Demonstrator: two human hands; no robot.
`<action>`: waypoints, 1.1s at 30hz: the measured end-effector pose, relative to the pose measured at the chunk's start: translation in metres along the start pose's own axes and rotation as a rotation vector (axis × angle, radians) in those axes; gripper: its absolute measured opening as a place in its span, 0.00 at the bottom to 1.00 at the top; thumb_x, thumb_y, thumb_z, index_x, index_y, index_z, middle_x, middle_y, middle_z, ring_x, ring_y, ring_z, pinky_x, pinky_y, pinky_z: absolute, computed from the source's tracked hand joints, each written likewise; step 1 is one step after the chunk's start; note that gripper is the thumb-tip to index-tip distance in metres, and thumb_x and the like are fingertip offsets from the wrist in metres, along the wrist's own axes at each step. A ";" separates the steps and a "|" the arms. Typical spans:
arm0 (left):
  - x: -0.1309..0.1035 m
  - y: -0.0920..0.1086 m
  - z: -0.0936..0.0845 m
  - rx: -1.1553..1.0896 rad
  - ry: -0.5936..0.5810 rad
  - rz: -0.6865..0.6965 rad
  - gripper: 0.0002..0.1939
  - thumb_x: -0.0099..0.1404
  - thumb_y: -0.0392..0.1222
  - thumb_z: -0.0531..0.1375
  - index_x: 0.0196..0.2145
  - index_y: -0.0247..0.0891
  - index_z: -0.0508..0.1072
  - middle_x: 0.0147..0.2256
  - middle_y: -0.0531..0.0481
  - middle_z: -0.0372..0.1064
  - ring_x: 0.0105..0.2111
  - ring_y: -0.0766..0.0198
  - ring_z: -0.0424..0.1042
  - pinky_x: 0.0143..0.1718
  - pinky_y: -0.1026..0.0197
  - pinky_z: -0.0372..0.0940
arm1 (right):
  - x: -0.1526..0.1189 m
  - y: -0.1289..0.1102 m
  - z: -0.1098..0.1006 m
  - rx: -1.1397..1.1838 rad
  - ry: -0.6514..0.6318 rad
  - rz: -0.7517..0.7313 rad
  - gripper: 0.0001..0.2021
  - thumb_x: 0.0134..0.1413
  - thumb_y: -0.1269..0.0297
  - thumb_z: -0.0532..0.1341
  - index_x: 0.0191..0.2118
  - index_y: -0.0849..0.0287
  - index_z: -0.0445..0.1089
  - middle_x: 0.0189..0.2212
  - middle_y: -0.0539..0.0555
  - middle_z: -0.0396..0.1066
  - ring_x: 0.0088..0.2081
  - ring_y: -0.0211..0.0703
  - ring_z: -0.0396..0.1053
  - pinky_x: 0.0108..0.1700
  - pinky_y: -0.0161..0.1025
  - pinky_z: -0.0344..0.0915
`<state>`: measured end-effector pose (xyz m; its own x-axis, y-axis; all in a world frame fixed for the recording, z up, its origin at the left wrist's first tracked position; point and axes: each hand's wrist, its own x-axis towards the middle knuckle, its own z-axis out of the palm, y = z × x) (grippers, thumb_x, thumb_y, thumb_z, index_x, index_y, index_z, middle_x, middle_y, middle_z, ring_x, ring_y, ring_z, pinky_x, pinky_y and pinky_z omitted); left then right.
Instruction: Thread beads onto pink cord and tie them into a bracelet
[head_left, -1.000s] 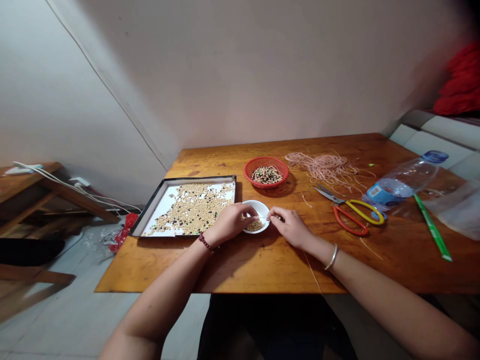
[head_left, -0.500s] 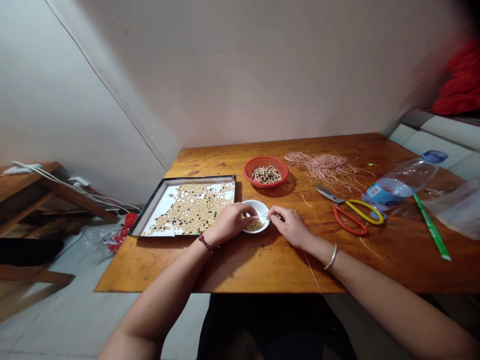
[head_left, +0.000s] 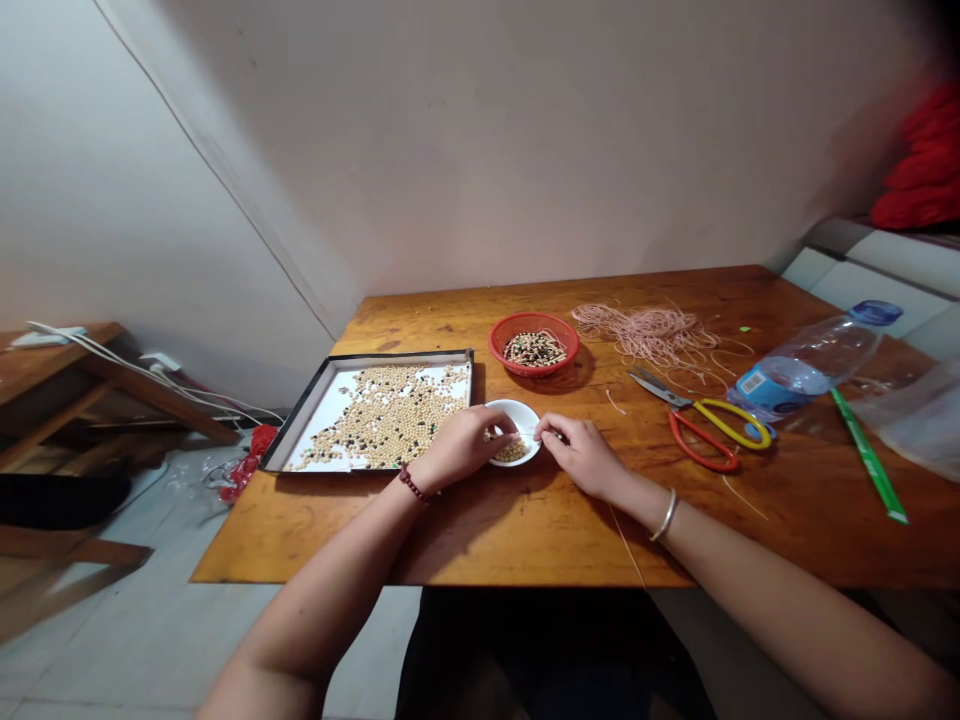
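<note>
Over a small white bowl (head_left: pixel 525 415) of pale beads (head_left: pixel 511 450), my left hand (head_left: pixel 472 440) is closed in a pinch at the bowl's left side. What its fingertips hold is too small to make out. At the bowl's right rim, my right hand (head_left: pixel 581 455) pinches a thin cord, and a fine line spans the gap between both sets of fingertips. A loose length of cord (head_left: pixel 628 548) trails below the right wrist to the table edge. Left of the bowl, a shallow black-edged tray (head_left: pixel 311 410) holds many pale and dark beads (head_left: pixel 397 415).
Behind the bowl stands a red plastic basket (head_left: pixel 534 368) of strung beads. A tangle of pink cord (head_left: pixel 645 335) lies to its right. Scissors (head_left: pixel 712 430) with red and yellow handles, a plastic bottle (head_left: pixel 806 365) and a green strip (head_left: pixel 870 460) lie farther right on the wooden table (head_left: pixel 480 540).
Both hands keep nearly the same pose over the bowl. The whole view has shifted very slightly; nothing else has visibly moved.
</note>
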<state>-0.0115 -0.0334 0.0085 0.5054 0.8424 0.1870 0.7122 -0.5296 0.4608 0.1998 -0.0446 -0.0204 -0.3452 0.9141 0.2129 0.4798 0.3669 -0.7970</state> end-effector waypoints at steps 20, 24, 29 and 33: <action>-0.002 -0.001 0.003 0.051 0.067 0.122 0.09 0.64 0.47 0.58 0.35 0.39 0.74 0.35 0.50 0.73 0.33 0.65 0.70 0.34 0.64 0.61 | 0.005 0.002 0.006 0.668 -0.089 0.237 0.21 0.56 0.43 0.50 0.37 0.58 0.63 0.21 0.45 0.50 0.22 0.33 0.48 0.21 0.31 0.44; -0.003 -0.001 0.005 0.123 0.095 0.184 0.11 0.66 0.47 0.56 0.35 0.39 0.73 0.34 0.50 0.72 0.33 0.64 0.69 0.35 0.63 0.61 | 0.005 0.004 0.006 0.674 -0.106 0.231 0.21 0.57 0.43 0.49 0.38 0.58 0.63 0.20 0.44 0.49 0.22 0.33 0.47 0.21 0.31 0.43; -0.003 -0.001 0.005 0.231 0.094 0.231 0.11 0.68 0.45 0.54 0.35 0.38 0.72 0.33 0.49 0.72 0.34 0.63 0.69 0.34 0.63 0.61 | 0.007 0.001 0.004 0.653 -0.119 0.240 0.22 0.55 0.43 0.51 0.34 0.59 0.64 0.21 0.46 0.54 0.23 0.34 0.51 0.23 0.32 0.46; -0.003 0.001 0.005 0.280 0.076 0.266 0.11 0.68 0.45 0.52 0.36 0.38 0.72 0.34 0.48 0.72 0.36 0.61 0.69 0.36 0.62 0.62 | 0.008 0.001 0.005 0.594 -0.078 0.226 0.22 0.54 0.44 0.52 0.30 0.60 0.65 0.26 0.50 0.60 0.25 0.35 0.55 0.26 0.33 0.52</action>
<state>-0.0097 -0.0367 0.0038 0.6605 0.6712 0.3364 0.6714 -0.7286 0.1353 0.1936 -0.0381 -0.0219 -0.3562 0.9342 -0.0212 0.0269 -0.0124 -0.9996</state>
